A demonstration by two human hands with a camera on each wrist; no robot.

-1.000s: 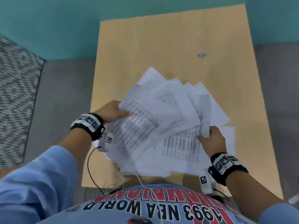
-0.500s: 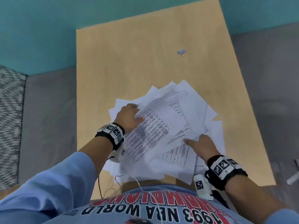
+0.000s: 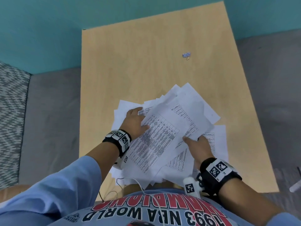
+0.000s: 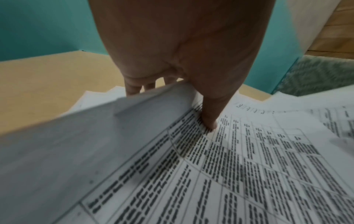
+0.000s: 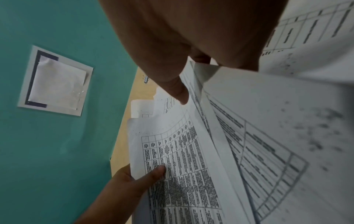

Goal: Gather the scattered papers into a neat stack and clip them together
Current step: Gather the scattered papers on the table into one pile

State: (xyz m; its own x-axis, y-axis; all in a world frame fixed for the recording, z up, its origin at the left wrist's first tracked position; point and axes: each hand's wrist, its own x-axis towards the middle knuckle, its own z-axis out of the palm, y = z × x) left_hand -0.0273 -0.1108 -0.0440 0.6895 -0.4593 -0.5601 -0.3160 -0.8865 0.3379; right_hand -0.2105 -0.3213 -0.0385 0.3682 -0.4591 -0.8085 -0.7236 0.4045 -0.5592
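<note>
A loose bundle of white printed papers (image 3: 164,136) fans out above the near half of the wooden table (image 3: 146,62). My left hand (image 3: 140,118) grips the bundle's left edge, thumb (image 4: 209,121) on top of a printed table sheet (image 4: 249,166) and fingers underneath. My right hand (image 3: 192,141) pinches the right side, its thumb (image 5: 178,94) pressing on the sheets (image 5: 191,151). More sheets lie flat under the bundle. A small blue-grey binder clip (image 3: 186,54) lies alone on the far right part of the table, also seen as the clip (image 5: 146,79) in the right wrist view.
The table stands against a teal wall (image 3: 48,30), with grey floor on both sides and a patterned rug (image 3: 11,111) at left. Thin cables (image 3: 114,191) hang at the table's near edge by my body. A taped paper panel (image 5: 55,81) is on the wall.
Both hands have pushed the spread sheets inward into a tighter fan. The left hand moved farther up the left edge, and the right thumb shifted onto the top sheets.
</note>
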